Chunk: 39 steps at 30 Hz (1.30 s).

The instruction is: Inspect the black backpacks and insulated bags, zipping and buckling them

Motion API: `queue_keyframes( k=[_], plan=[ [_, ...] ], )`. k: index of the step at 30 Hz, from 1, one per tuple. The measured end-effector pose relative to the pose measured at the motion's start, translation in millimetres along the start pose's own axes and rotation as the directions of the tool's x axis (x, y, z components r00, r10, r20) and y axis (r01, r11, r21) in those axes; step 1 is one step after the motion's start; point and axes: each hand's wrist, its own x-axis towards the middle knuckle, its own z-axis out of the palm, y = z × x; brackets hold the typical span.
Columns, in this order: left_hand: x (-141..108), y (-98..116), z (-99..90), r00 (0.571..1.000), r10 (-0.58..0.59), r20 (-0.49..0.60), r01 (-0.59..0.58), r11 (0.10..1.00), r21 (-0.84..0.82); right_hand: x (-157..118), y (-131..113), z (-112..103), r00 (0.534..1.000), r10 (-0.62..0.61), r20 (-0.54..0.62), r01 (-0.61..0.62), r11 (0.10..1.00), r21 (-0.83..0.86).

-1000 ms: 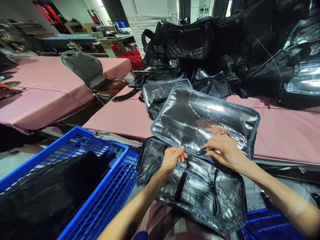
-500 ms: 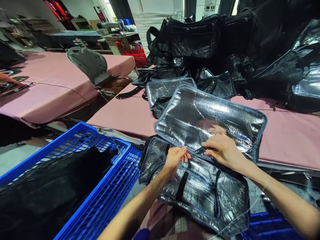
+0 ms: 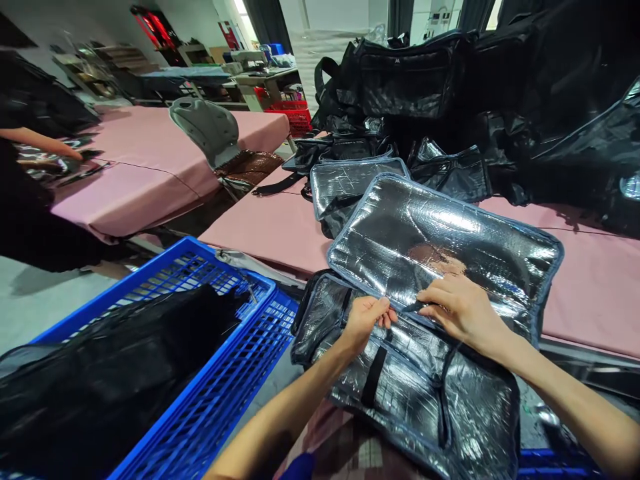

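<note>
An open insulated bag with a shiny silver lining rests partly on my lap. Its lid (image 3: 380, 227), edged in blue-grey binding, leans back onto the pink table, and the lined body (image 3: 415, 393) with a black strap lies nearer me. My left hand (image 3: 367, 323) is closed in a pinch at the bound edge where lid and body meet. Just to the right, my right hand (image 3: 463, 310) is closed on a small dark pointed thing (image 3: 413, 307) held against the same edge. Its exact kind is hidden by the fingers.
A blue crate (image 3: 200, 400) holding black fabric (image 3: 125, 360) stands at my left. More black bags (image 3: 405, 80) are piled on the pink table (image 3: 260, 230). A grey chair (image 3: 207, 130) stands beyond. Another person's arm (image 3: 45, 143) reaches over the far-left table.
The whole view has shifted, so everything sits further right, and more of the other person shows at left. My hands keep nearly the same place on the bag's edge.
</note>
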Motion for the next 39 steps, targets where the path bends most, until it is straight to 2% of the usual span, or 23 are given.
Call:
queue_keyframes(
  k=[4, 7, 9, 10, 11, 12, 13, 15, 17, 19, 20, 22, 24, 26, 28, 29, 31, 33, 35, 37, 39],
  plan=[
    [1, 0, 1.5, 1.0, 0.014, 0.008, -0.014, 1.0, 0.019, 2, -1, 6, 0.999, 0.036, -0.027, -0.036, 0.999, 0.018],
    [-4, 7, -1.6, 0.999, 0.007, 0.05, -0.01, 0.998, 0.07, 1, 0, 9, 1.0, 0.016, -0.021, -0.016, 1.0, -0.021],
    [-10, 17, -9.8, 0.998, -0.013, 0.055, 0.003, 0.986, 0.167, 0, 1, 10, 1.0, 0.021, -0.002, -0.021, 0.999, -0.029],
    [-13, 23, -15.8, 1.0, 0.018, 0.018, -0.022, 0.967, 0.255, -1, 2, 10, 0.999, 0.031, 0.01, -0.031, 0.999, -0.015],
    [-15, 31, -22.4, 0.995, 0.092, -0.041, -0.071, 0.928, 0.365, -1, 3, 10, 0.999, 0.039, 0.021, -0.039, 0.999, 0.005],
    [-16, 38, -29.0, 0.973, 0.211, -0.094, -0.14, 0.862, 0.487, -1, 4, 10, 0.999, 0.042, 0.029, -0.043, 0.999, 0.026],
    [-16, 46, -34.8, 0.93, 0.348, -0.114, -0.213, 0.767, 0.605, 0, 4, 10, 0.998, 0.043, 0.035, -0.045, 0.998, 0.043],
    [-10, 58, -42.5, 0.846, 0.532, -0.03, -0.317, 0.548, 0.774, 1, 5, 9, 0.998, 0.044, 0.039, -0.046, 0.997, 0.057],
    [0, 66, -44.2, 0.829, 0.542, 0.137, -0.39, 0.386, 0.836, 3, 3, 10, 0.998, 0.047, 0.04, -0.049, 0.997, 0.056],
    [8, 72, -43.3, 0.847, 0.459, 0.268, -0.446, 0.339, 0.829, 3, 2, 11, 0.997, 0.054, 0.047, -0.056, 0.997, 0.056],
    [10, 75, -43.6, 0.857, 0.41, 0.312, -0.468, 0.366, 0.805, 3, 2, 11, 0.997, 0.06, 0.054, -0.063, 0.996, 0.061],
    [11, 83, -48.4, 0.881, 0.332, 0.338, -0.47, 0.527, 0.708, 1, 2, 12, 0.994, 0.078, 0.072, -0.084, 0.993, 0.079],
    [8, 92, -59.9, 0.919, 0.322, 0.226, -0.393, 0.734, 0.554, -1, 3, 13, 0.992, 0.097, 0.079, -0.105, 0.989, 0.104],
    [7, 99, -75.1, 0.944, 0.33, 0.016, -0.302, 0.843, 0.445, -3, 6, 14, 0.991, 0.107, 0.079, -0.116, 0.985, 0.124],
    [11, 100, -87.9, 0.93, 0.328, -0.168, -0.202, 0.835, 0.512, -4, 9, 14, 0.991, 0.104, 0.082, -0.115, 0.984, 0.14],
    [15, 97, -91.7, 0.924, 0.315, -0.216, -0.143, 0.809, 0.571, -3, 10, 14, 0.991, 0.102, 0.087, -0.114, 0.983, 0.144],
    [24, 89, -92.6, 0.919, 0.291, -0.267, -0.051, 0.757, 0.652, 1, 11, 11, 0.99, 0.096, 0.102, -0.112, 0.98, 0.163],
    [32, 79, -86.2, 0.913, 0.288, -0.289, -0.041, 0.77, 0.637, 9, 10, 7, 0.988, 0.096, 0.122, -0.119, 0.973, 0.197],
    [36, 71, -76.7, 0.914, 0.264, -0.307, -0.079, 0.86, 0.504, 20, 8, 3, 0.992, 0.095, 0.088, -0.113, 0.969, 0.218],
    [36, 68, -68.7, 0.933, 0.195, -0.301, -0.109, 0.954, 0.28, 35, 3, 2, 0.997, 0.069, -0.017, -0.065, 0.98, 0.19],
    [33, 69, -64.4, 0.954, 0.141, -0.264, -0.123, 0.989, 0.084, 49, -1, 4, 0.993, 0.012, -0.12, 0.003, 0.993, 0.12]
  ],
)
